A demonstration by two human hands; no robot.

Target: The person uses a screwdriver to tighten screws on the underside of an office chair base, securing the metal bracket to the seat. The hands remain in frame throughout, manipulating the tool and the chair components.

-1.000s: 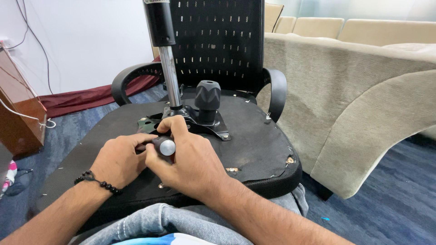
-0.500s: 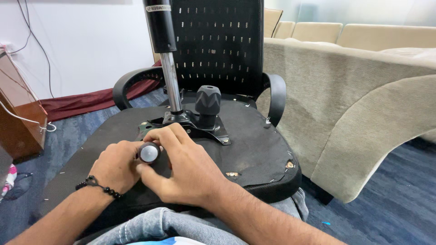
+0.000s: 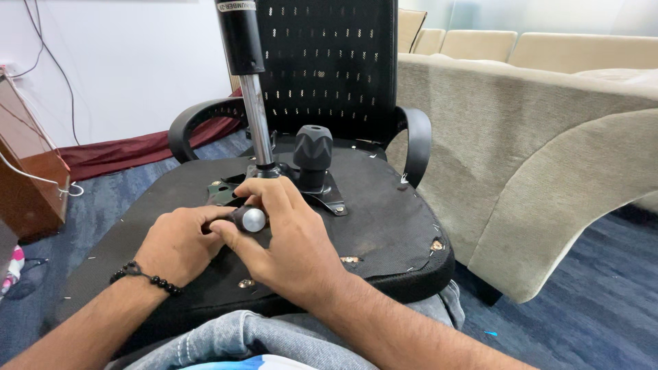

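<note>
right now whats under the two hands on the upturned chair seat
Between the left hand and right hand a round silver-capped handle end shows, over the black seat underside. The metal plate peeks out behind; the tool's tip is covered.
</note>
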